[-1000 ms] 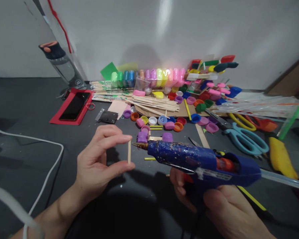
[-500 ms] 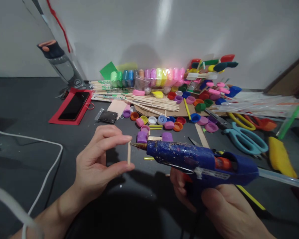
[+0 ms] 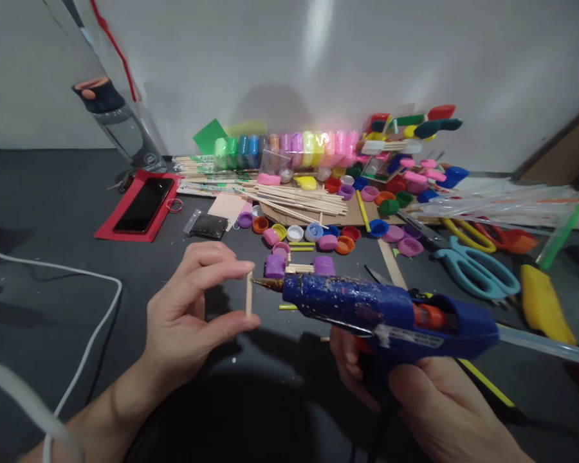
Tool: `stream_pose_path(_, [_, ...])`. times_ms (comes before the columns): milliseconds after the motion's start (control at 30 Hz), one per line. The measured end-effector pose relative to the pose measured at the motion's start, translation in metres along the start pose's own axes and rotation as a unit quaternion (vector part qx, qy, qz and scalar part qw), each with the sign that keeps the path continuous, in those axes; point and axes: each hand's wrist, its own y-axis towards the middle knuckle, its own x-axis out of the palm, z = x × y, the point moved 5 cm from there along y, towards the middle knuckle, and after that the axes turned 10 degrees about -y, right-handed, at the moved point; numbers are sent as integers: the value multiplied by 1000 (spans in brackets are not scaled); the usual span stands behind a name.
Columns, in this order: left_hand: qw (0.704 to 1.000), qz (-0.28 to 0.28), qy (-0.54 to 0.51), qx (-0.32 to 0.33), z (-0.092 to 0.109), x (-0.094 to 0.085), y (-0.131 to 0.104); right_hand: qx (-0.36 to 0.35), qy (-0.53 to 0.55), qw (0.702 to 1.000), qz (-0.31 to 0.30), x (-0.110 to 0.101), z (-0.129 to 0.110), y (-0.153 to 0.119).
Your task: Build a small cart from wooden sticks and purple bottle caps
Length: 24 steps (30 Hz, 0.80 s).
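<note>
Between thumb and fingertip, my left hand (image 3: 193,308) pinches a short wooden stick (image 3: 249,296) upright by its two ends. My right hand (image 3: 415,392) is wrapped round the handle of a blue glue gun (image 3: 352,302). The gun points left, its metal nozzle (image 3: 269,283) close beside the upper part of the stick; whether they touch I cannot tell. A clear glue stick (image 3: 545,344) sticks out of the gun's back end. Just behind the gun, purple bottle caps (image 3: 323,265) are joined by short sticks (image 3: 300,268).
Several coloured caps (image 3: 313,231) and a pile of wooden sticks (image 3: 303,199) lie behind my hands. Blue-handled scissors (image 3: 482,267) lie to the right. A phone (image 3: 143,204), a water bottle (image 3: 120,122) and a white cable (image 3: 101,321) are on the left.
The glue gun has shifted very slightly left and its rear has dipped a little. My left hand and the wooden stick have hardly moved.
</note>
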Motion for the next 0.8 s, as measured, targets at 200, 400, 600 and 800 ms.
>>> stream_pose_path(200, [1000, 0, 2, 5, 0, 0, 0, -5, 0, 1000, -11, 0, 3, -2])
stream_pose_path(400, [1000, -2, -8, 11, 0, -1, 0, 0, 3, 1000, -28, 1, 8, -3])
stream_pose_path(600, [1000, 4, -8, 15, 0, -1, 2, -5, -5, 1000, -26, 0, 10, -5])
stream_pose_path(800, [1000, 4, -18, 9, -1, -1, 1, -2, -15, 1000, -4, -2, 8, -4])
